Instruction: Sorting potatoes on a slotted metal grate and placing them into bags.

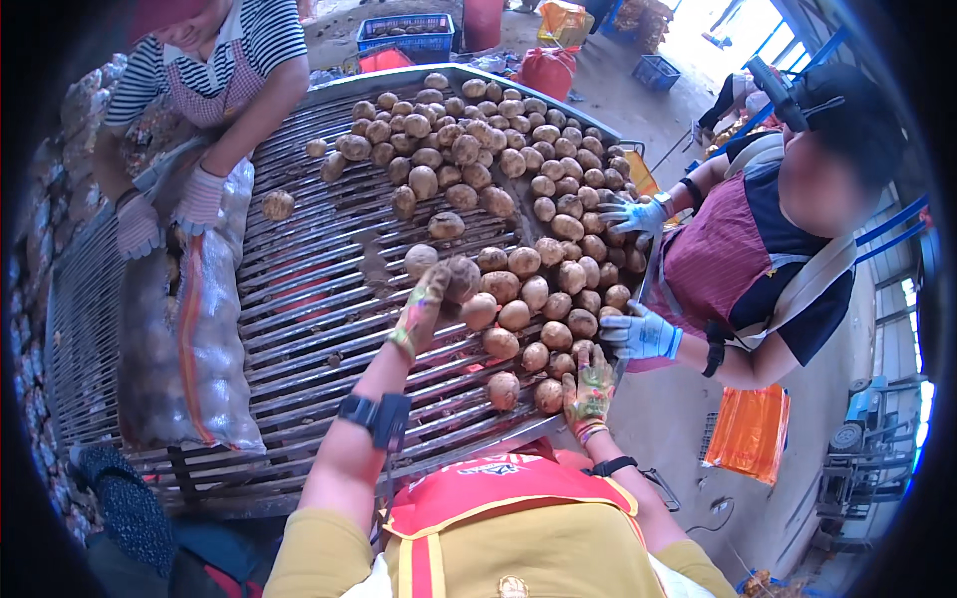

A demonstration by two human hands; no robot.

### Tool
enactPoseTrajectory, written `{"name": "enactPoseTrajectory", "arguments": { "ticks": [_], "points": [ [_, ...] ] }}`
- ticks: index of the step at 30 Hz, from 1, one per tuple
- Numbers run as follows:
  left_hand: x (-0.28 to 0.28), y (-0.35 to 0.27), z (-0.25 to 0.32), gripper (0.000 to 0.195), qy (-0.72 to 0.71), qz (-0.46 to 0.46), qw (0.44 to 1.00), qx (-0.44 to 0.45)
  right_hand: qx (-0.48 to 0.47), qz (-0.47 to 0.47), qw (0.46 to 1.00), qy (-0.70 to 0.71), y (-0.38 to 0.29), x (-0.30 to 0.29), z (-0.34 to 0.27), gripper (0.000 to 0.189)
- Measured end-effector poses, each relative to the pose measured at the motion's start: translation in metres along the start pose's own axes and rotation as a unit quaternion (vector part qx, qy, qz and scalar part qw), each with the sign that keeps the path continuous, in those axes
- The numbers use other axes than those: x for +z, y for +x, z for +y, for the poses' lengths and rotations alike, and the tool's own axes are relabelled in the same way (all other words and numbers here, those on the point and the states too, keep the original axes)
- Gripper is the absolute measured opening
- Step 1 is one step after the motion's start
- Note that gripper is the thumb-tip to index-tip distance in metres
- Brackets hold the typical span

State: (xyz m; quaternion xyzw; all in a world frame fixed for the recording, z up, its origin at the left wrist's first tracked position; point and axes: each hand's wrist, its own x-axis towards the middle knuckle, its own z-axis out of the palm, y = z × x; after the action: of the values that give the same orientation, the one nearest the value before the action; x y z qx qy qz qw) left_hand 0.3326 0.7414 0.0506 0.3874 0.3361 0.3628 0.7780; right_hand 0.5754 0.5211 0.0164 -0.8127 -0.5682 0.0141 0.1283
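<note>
Potatoes (pixel 501 286) lie in a broad heap on a slatted metal sorting table (pixel 329 359) before me. My left hand (pixel 428 310), in a patterned yellow-green glove, has its fingers around a potato (pixel 462 278) above the slats, slightly blurred. Just beyond it sits a paler potato (pixel 421 259). My right hand (pixel 589 392), in a matching glove, lies palm down at the table's near right edge, fingers spread against the nearest potatoes. One loose potato (pixel 549 395) is just left of that hand; its palm side is hidden.
At right, a co-worker's gloved hands (pixel 641 333) reach over the potatoes. Another person at left grips a filled plastic mesh sack (pixel 213 336) on the slats. Orange sacks (pixel 748 433) hang beside the table. A blue crate (pixel 406 37) and red sack (pixel 548 72) stand behind.
</note>
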Motion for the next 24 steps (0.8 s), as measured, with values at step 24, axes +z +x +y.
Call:
{"name": "enactPoseTrajectory", "arguments": {
  "ticks": [24],
  "points": [
    [0.122, -0.142, 0.037, 0.073, 0.55, 0.122, 0.774, 0.29, 0.044, -0.594, 0.455, 0.662, 0.073, -0.12, -0.083, 0.067]
  ]
}}
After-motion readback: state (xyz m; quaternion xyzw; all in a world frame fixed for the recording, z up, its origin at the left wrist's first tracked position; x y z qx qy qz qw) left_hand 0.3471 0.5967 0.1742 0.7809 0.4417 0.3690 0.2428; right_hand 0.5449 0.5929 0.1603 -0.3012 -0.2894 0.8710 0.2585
